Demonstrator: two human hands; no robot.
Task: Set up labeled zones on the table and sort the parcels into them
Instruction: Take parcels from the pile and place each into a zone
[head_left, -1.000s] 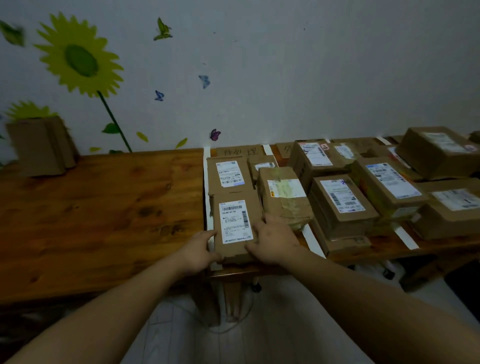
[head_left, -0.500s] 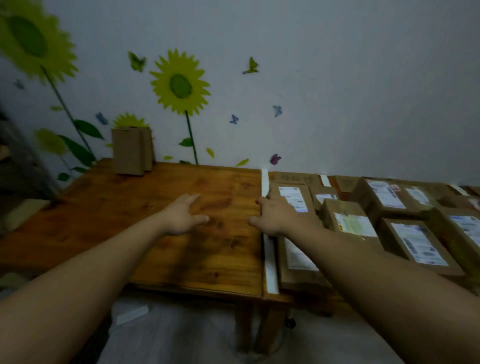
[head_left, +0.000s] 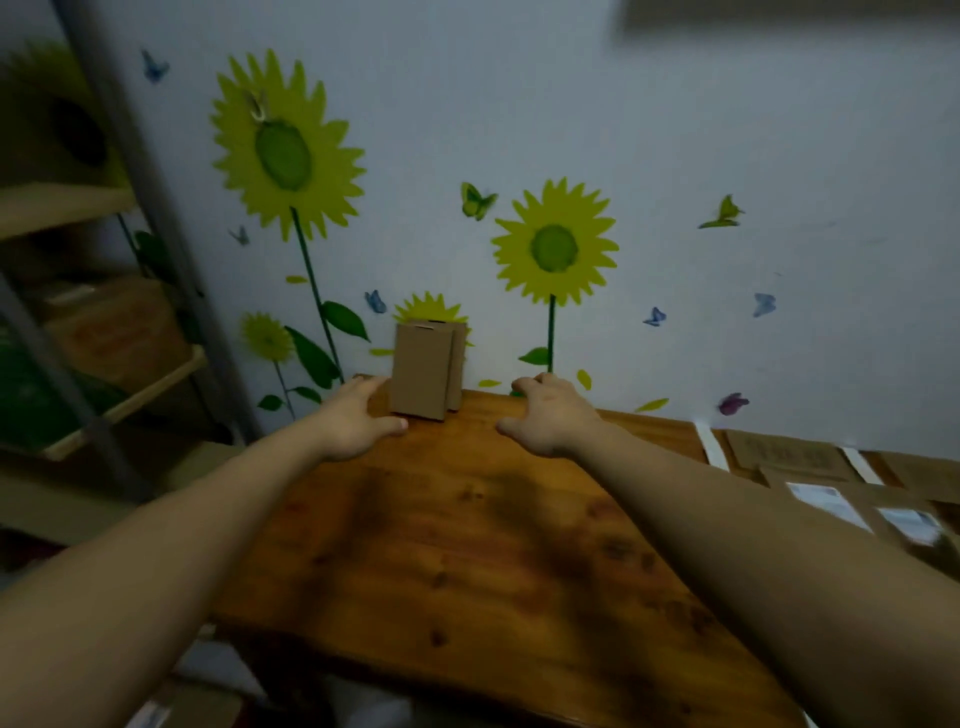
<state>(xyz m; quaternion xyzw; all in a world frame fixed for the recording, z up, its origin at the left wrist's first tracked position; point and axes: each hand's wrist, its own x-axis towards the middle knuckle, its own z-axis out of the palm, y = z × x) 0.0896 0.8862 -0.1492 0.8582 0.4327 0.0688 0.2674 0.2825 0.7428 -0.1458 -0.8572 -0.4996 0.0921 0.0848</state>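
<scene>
Two plain brown cardboard boxes (head_left: 423, 370) stand upright against the wall at the far edge of the wooden table (head_left: 467, 545). My left hand (head_left: 358, 415) reaches out just left of them, fingers spread, holding nothing; whether it touches the box is unclear. My right hand (head_left: 550, 415) hovers a little to their right, fingers loosely bent and empty. At the right edge lie labelled parcels (head_left: 852, 506) between white tape strips (head_left: 709, 447), blurred and partly cut off.
A metal shelf rack (head_left: 104, 332) with wooden boards and a carton stands left of the table. The wall behind carries sunflower and butterfly stickers. The wooden tabletop between my arms is bare.
The view has swung left and up. Both hands left the parcels on the right and moved across the table to either side of the upright boxes at the wall.
</scene>
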